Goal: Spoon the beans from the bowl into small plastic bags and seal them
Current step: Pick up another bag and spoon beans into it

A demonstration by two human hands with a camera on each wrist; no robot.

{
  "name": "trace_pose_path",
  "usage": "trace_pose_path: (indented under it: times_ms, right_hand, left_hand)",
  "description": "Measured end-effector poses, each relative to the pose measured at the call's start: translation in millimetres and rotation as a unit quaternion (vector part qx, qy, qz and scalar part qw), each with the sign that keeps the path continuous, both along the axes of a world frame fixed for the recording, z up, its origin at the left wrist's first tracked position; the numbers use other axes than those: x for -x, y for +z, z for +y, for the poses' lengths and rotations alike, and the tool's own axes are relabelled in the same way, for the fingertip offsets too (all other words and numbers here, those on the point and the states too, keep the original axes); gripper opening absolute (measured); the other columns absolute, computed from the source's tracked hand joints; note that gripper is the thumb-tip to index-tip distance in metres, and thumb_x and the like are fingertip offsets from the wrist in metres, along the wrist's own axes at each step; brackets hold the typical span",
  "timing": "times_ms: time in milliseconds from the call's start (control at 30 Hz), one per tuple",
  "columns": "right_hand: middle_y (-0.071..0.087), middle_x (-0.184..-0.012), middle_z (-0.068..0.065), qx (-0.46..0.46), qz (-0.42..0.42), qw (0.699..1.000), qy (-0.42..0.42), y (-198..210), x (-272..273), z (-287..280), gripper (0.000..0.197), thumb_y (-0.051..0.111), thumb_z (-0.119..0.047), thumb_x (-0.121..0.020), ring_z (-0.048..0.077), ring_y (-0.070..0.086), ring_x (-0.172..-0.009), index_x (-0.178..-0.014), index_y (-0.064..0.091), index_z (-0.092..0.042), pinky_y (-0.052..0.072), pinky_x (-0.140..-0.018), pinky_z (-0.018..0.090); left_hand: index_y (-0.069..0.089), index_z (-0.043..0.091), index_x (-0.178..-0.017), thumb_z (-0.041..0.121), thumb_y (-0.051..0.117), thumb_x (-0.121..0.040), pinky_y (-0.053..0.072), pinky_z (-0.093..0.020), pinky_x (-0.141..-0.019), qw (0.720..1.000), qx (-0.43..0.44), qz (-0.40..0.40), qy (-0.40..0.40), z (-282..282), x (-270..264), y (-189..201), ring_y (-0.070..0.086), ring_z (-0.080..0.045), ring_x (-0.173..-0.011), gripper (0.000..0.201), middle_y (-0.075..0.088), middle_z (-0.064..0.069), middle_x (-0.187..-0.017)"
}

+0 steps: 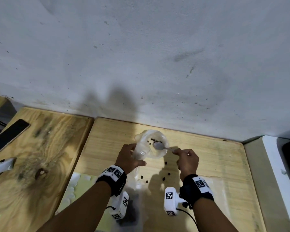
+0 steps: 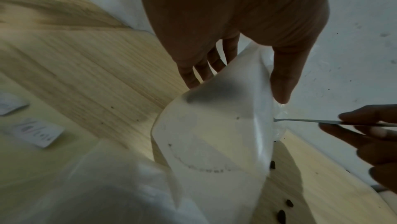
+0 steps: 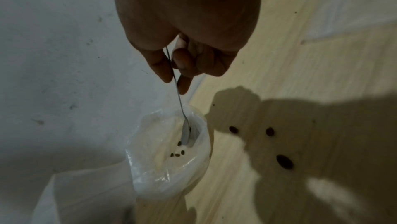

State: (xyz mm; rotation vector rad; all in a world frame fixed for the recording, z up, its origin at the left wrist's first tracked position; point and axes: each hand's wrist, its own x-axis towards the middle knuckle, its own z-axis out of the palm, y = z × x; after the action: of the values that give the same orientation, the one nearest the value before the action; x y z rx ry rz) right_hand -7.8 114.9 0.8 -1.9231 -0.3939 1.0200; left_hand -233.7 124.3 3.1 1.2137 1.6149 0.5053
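My left hand (image 1: 128, 157) grips a small clear plastic bag (image 1: 151, 144) by its side and holds its mouth open above the wooden table (image 1: 208, 156). My right hand (image 1: 185, 159) pinches the handle of a metal spoon (image 1: 159, 146). The spoon bowl is inside the bag's mouth, and a few dark beans (image 1: 155, 140) lie in the bag. In the right wrist view the spoon (image 3: 185, 132) dips into the bag (image 3: 169, 158) over the beans (image 3: 177, 154). The left wrist view shows the bag (image 2: 214, 134) against my fingers (image 2: 281, 81). No bowl is clearly in view.
Several loose beans (image 1: 165, 174) lie spilled on the table below my hands. A larger clear bag with dark beans (image 1: 132, 211) sits near my left wrist. A phone (image 1: 9, 134) lies on the left board. A white wall runs close behind the table.
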Motion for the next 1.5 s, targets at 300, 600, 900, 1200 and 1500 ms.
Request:
trace_pose_path:
  times_ms: [300, 600, 900, 1200, 1500]
  right_hand:
    - [0.062, -0.098, 0.001, 0.076, -0.108, 0.982, 0.135, 1, 6, -15, 0.031, 0.082, -0.033, -0.077, 0.024, 0.060, -0.088, -0.100, 0.066, -0.019, 0.044, -0.074, 0.030]
    - [0.064, -0.068, 0.004, -0.048, 0.062, 0.898, 0.432, 83, 29, -29, 0.028, 0.046, -0.007, -0.094, 0.012, 0.036, -0.044, -0.098, 0.073, -0.016, 0.029, -0.042, 0.018]
    - [0.065, -0.074, -0.006, -0.129, -0.120, 0.899, 0.402, 90, 14, -20, 0.025, 0.090, -0.023, -0.070, 0.005, 0.060, -0.069, -0.073, 0.066, -0.018, 0.045, -0.061, 0.017]
    - [0.070, -0.078, 0.007, -0.155, -0.020, 0.943, 0.295, 92, 16, -16, 0.019, 0.086, -0.014, -0.075, 0.015, 0.065, -0.072, -0.090, 0.074, -0.011, 0.051, -0.071, 0.029]
    - [0.061, -0.066, 0.005, -0.124, 0.023, 0.936, 0.327, 98, 18, -22, 0.033, 0.078, -0.009, -0.083, 0.012, 0.053, -0.051, -0.059, 0.057, -0.013, 0.038, -0.045, 0.015]
  left_hand:
    - [0.056, 0.022, -0.120, 0.025, 0.091, -0.058, 0.045, -0.025, -0.077, 1.000, -0.003, -0.008, -0.009, -15, 2, 12, 0.055, -0.014, -0.095, 0.072, 0.051, 0.002, -0.117]
    - [0.056, 0.022, -0.123, 0.033, 0.093, -0.047, 0.055, -0.032, -0.082, 0.996, -0.028, -0.015, -0.079, -26, -9, 29, 0.062, -0.016, -0.099, 0.085, 0.055, 0.003, -0.118]
    - [0.066, 0.016, -0.102, 0.027, 0.073, -0.084, 0.051, -0.028, -0.074, 0.990, -0.075, -0.121, -0.011, -17, -13, 50, 0.065, -0.022, -0.087, 0.023, 0.068, -0.001, -0.098]
    - [0.057, 0.013, -0.072, 0.024, 0.069, -0.087, 0.046, -0.028, -0.068, 0.977, -0.153, -0.144, 0.030, -9, -19, 71, 0.058, -0.017, -0.064, 0.023, 0.063, -0.001, -0.068]
    - [0.069, 0.012, -0.077, 0.036, 0.068, -0.081, 0.057, -0.043, -0.076, 0.977, -0.175, -0.119, -0.017, -16, -17, 65, 0.071, -0.025, -0.076, 0.025, 0.074, -0.003, -0.074]
